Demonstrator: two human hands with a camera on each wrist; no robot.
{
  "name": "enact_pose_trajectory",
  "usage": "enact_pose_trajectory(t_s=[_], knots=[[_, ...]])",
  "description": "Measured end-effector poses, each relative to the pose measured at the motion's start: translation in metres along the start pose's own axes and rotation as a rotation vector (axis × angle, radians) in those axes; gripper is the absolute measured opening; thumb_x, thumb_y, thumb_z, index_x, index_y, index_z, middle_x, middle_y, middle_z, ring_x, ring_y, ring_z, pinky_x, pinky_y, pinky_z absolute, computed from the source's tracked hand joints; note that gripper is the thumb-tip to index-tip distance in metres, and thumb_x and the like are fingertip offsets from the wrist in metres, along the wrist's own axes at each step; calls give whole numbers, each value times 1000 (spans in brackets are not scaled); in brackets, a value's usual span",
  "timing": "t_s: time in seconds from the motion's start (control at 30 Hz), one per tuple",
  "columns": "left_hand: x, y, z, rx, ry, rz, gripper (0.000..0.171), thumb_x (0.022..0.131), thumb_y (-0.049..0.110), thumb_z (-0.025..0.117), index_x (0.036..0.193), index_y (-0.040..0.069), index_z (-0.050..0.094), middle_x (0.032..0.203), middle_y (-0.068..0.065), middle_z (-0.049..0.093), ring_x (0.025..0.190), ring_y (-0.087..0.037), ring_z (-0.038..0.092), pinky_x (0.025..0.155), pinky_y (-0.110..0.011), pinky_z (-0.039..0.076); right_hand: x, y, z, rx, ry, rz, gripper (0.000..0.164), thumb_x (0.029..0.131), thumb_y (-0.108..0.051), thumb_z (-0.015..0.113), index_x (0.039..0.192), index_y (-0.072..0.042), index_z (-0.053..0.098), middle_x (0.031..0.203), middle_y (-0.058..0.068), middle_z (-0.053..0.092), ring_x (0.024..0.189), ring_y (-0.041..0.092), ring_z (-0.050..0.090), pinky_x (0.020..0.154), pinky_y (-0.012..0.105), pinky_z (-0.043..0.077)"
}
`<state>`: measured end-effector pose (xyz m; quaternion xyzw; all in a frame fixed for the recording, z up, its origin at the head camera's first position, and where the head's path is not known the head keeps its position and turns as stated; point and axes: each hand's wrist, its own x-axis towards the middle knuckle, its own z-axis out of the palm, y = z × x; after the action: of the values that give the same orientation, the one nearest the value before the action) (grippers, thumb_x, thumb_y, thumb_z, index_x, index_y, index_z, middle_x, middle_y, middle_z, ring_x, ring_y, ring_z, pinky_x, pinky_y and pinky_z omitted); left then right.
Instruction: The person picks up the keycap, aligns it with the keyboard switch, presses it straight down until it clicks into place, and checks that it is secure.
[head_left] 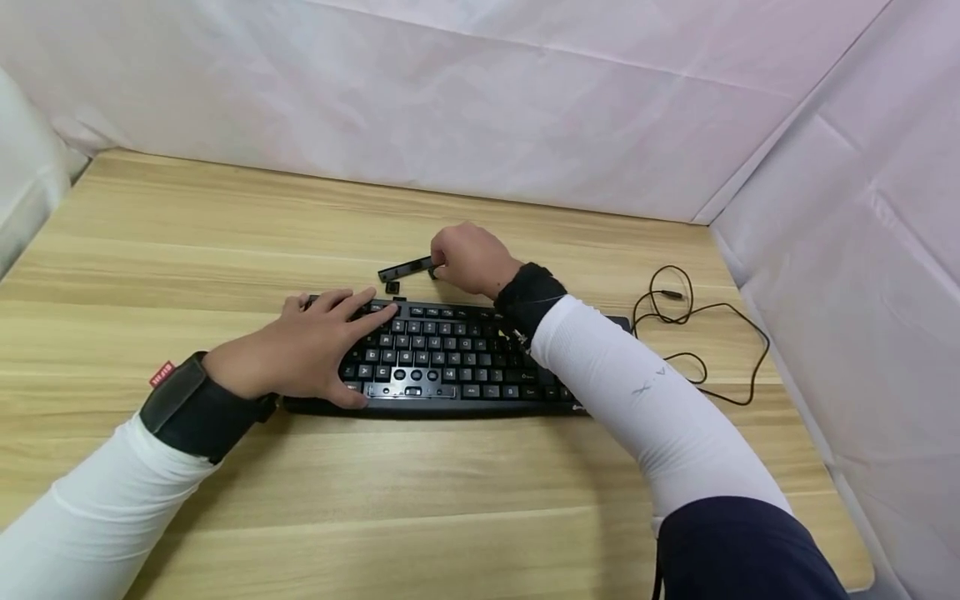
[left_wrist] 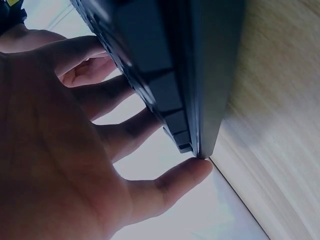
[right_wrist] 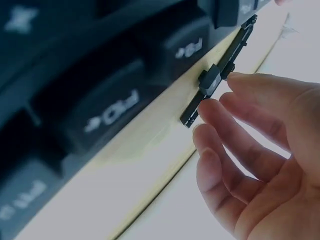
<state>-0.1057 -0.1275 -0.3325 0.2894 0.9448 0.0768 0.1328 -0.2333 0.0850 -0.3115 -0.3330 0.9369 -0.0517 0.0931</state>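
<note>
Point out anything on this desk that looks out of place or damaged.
The keyboard has lost its space bar: the bottom row shows a bare slot. The long keycap lies on the table behind the keyboard, at the right hand, with a small loose keycap nearby. The left hand rests flat on the keys.

left grip point(head_left: 315, 346) flat, right grip point(head_left: 468, 258) curled

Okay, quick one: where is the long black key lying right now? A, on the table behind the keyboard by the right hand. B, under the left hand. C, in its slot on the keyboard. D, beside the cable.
A: the long key lies on the table behind the keyboard, at the right hand.
</note>
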Motion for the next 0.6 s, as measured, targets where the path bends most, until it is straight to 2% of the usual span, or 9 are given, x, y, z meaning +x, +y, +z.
enact_pose_trajectory(t_s=[0.13,0.27,0.6], knots=[[1,1,-1,3,5,7,115,61,66,73,152,19,21,154,-21,19,131,-45,20,89,-77,25,4,-2,0,-4,-23,15,9,87,-16,66,84,-9,70,80,3,65,67,17,52,63,30,41],[1,2,-1,-2,-1,9,115,61,65,73,152,18,22,154,-21,18,131,-45,20,88,-77,25,6,-4,2,-7,-44,23,8,86,-14,66,85,-8,70,79,4,64,66,17,49,62,29,36],[-1,3,-1,5,-1,7,115,60,66,73,152,19,22,154,-21,19,131,-44,20,88,-75,26,4,-8,4,-49,-44,16,7,86,-13,66,85,-7,70,79,4,65,67,17,52,64,31,41]])
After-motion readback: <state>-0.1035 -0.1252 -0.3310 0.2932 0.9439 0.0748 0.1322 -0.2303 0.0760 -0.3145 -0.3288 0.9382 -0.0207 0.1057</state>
